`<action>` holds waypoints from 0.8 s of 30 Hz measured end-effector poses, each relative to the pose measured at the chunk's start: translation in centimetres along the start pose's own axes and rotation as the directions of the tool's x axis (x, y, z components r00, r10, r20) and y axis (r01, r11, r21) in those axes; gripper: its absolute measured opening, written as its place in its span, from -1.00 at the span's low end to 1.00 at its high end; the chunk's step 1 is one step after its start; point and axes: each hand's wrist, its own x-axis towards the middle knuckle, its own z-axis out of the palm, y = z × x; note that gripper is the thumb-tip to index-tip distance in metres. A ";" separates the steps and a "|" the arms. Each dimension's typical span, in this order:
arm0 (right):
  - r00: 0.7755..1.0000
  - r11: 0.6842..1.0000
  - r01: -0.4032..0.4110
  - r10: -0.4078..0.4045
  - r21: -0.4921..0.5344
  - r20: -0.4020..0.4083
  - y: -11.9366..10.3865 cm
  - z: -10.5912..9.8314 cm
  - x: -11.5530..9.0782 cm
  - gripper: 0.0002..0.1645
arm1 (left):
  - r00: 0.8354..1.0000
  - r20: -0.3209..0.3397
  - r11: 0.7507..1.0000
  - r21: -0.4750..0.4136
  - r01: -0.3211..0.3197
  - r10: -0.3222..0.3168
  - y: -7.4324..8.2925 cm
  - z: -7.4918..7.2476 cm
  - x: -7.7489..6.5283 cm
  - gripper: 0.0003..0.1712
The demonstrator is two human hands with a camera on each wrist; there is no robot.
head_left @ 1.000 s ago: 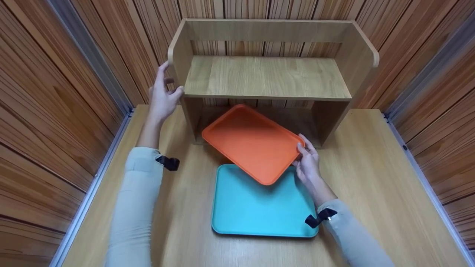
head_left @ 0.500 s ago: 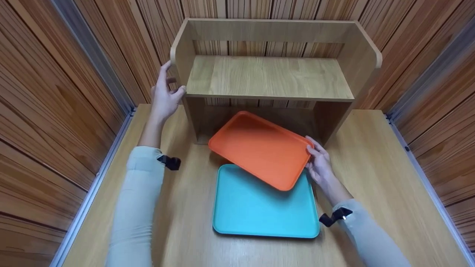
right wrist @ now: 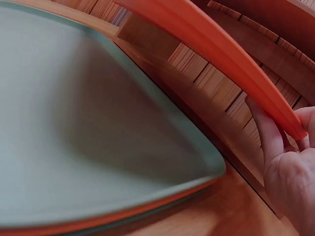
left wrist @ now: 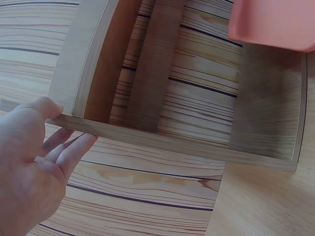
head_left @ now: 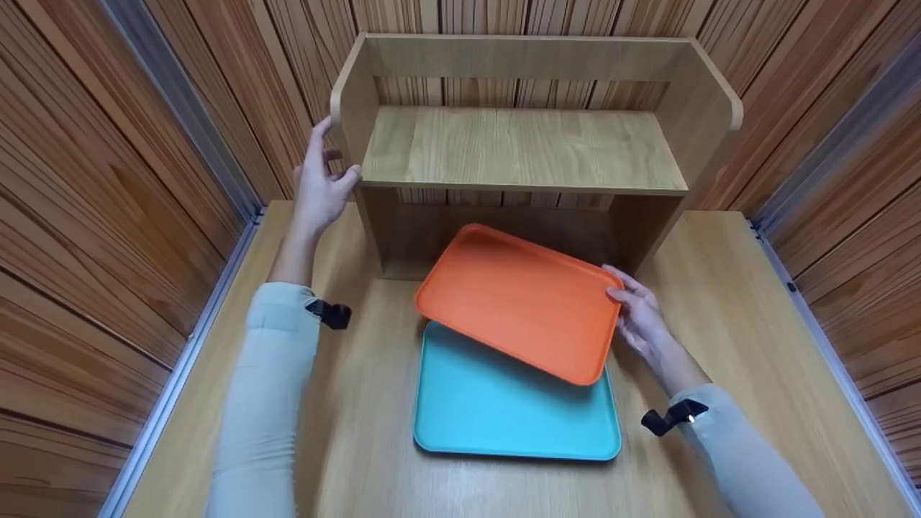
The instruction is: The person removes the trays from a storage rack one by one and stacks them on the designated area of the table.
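Observation:
My right hand (head_left: 642, 316) grips the right-hand corner of an orange tray (head_left: 522, 302), thumb on top and fingers beneath. That tray is raised and turned at an angle, covering the far part of a turquoise tray (head_left: 514, 421) lying on the table. In the right wrist view the turquoise tray (right wrist: 44, 123) tops a stack, with an orange rim (right wrist: 110, 219) showing under its edge. My left hand (head_left: 320, 183) holds the left side panel of a wooden shelf (head_left: 522, 151); in the left wrist view its thumb and fingers lie on either side of the panel's edge (left wrist: 147, 140).
The two-level shelf stands at the back of the wooden table (head_left: 374, 403), its lower compartment (head_left: 568, 219) open toward me behind the orange tray. Wood-patterned walls (head_left: 849, 165) with metal rails (head_left: 183, 360) close in the left, right and back.
My right hand has drawn the orange tray rightward and toward me, away from the shelf's lower compartment, turning it slightly. My left hand stays on the shelf's side panel.

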 end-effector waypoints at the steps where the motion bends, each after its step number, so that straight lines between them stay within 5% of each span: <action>1: 1.000 1.000 0.004 -0.004 -0.008 0.020 0.0 -0.3 0.0 -0.54 | 1.000 0.000 1.000 0.003 0.004 -0.004 0.0 0.0 0.0 -0.10; 8: 0.972 0.998 -0.025 0.011 0.056 0.234 0.2 -2.7 0.1 -0.56 | 1.000 -0.009 1.000 -0.002 -0.012 0.012 -0.1 0.0 0.1 -0.09; 18: 0.987 0.991 -0.089 0.101 -0.095 0.126 -0.9 -1.8 -1.0 -0.46 | 1.000 -0.020 1.000 -0.007 -0.024 0.024 -0.1 0.0 0.1 -0.10; 24: 0.979 0.986 -0.105 0.125 -0.126 0.159 -0.9 -1.7 -1.5 -0.47 | 1.000 -0.017 1.000 -0.019 -0.015 0.015 -0.1 0.1 0.0 -0.10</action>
